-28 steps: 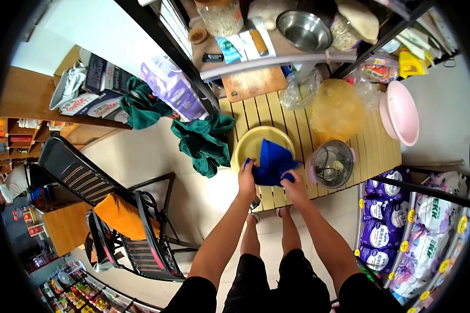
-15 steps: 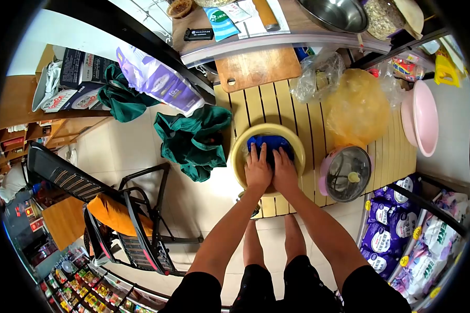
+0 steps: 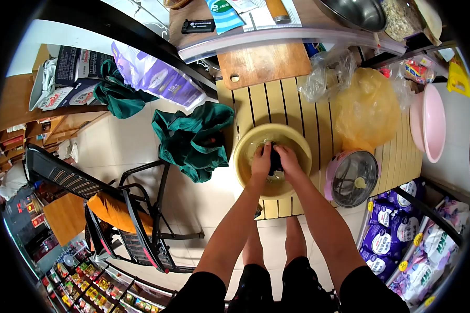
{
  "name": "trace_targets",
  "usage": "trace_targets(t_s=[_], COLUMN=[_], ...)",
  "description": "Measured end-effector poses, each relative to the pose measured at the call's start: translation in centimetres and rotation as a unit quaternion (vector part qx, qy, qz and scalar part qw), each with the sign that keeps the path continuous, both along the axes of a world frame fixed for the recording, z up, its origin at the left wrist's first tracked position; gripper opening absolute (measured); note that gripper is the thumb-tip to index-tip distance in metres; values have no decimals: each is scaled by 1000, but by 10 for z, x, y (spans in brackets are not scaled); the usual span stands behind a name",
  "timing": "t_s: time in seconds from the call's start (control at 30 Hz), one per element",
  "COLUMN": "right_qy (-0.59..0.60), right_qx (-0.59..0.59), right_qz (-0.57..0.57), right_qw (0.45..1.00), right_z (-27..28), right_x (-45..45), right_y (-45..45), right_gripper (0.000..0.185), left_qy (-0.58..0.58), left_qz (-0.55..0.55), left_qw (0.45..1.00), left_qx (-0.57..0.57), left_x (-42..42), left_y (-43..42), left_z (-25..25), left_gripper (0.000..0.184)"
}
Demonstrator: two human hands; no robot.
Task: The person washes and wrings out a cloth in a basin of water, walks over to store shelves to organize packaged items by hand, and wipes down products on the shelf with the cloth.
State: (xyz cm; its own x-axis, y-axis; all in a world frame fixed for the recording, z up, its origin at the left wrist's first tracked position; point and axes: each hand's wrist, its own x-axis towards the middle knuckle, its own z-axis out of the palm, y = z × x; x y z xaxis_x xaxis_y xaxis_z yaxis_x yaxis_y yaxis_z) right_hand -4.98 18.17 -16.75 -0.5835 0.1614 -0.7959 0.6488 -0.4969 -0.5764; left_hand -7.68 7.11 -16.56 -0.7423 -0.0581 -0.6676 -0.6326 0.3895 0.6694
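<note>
A pale yellow basin point(image 3: 238, 163) with water in it stands on the slatted table point(image 3: 258, 107). Inside the basin, a bunched dark cloth point(image 3: 275, 163) is squeezed between my two hands. My left hand point(image 3: 261, 160) grips its left side, fingers curled around it. On the opposite side my right hand point(image 3: 288, 159) closes on the same cloth, thumb near the other thumb. Much of the cloth is hidden by my hands.
A wooden cutting board point(image 3: 263, 65) lies behind the basin. To the right are a lidded pot point(image 3: 352, 178), a yellowish plastic bag point(image 3: 368, 109) and a pink basin point(image 3: 434, 122). Green cloth point(image 3: 193, 141) and a black chair point(image 3: 141, 224) are on the left.
My hands have gone from lying flat on the spread blue-and-dark cloth to gripping it in a bunch. The blue part no longer shows. The view has shifted slightly.
</note>
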Motion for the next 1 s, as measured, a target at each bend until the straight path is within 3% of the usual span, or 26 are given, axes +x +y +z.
trace_targets(t_s=[0.03,0.07,0.1,0.13,0.17,0.23,0.27,0.3,0.37,0.43,0.5,0.53,0.57,0.63,0.77,0.8,0.9,0.93,1.0], right_qy=[2,-14,-32,-32,-12,6,39,73,84,113,137,165,166,106,103,103,-18,-4,21], right_qx=[1,-73,-147,-148,-117,-84,17,116,179,225,281,340,339,292,340,340,159,137,173], right_qz=[1,-46,-92,-91,-87,-82,-20,45,42,39,31,15,17,180,68,70,183,183,135], right_qw=[1000,996,984,984,989,993,999,990,979,967,949,926,926,933,932,932,970,973,975], right_z=[6,21,33,44,54,61,63,68,77,80,88,90,82,63,59,57,52,23,42], right_x=[1,4,7,12,18,36,48,58,71,77,74,69,65,58,35,28,10,16,19], right_y=[1,-2,-6,-11,-16,-25,-32,-39,-60,-77,-91,-93,-89,-76,-71,-66,-33,-30,-38], right_gripper=[31,30,30,30,27,25,25,26,24,26,32,39,39,75,45,45,39,39,40], left_qy=[-90,-157,-156,-188,-218,-223,-227,-229,-170,-186,-167,-156,-156,-170,-215,-215,-197,-186,-176], left_qz=[171,222,224,264,299,303,306,310,290,323,278,272,273,294,329,330,291,291,305], left_qw=[966,924,924,876,816,789,761,761,803,771,730,786,785,782,790,789,831,837,833], left_qx=[172,268,267,357,444,486,525,522,492,517,602,533,533,523,471,472,432,425,427], left_x=[-1,3,5,8,10,15,19,23,27,34,42,47,52,63,57,60,68,71,68], left_y=[1,-6,-9,-12,-14,-17,-21,-22,-17,-18,-26,-28,-28,-26,-17,-17,-13,-13,-9], left_z=[2,-11,-5,0,8,18,24,31,42,29,38,43,48,53,71,71,66,58,52], left_gripper=[40,38,38,37,36,35,35,35,34,40,46,43,43,42,43,43,43,41,38])
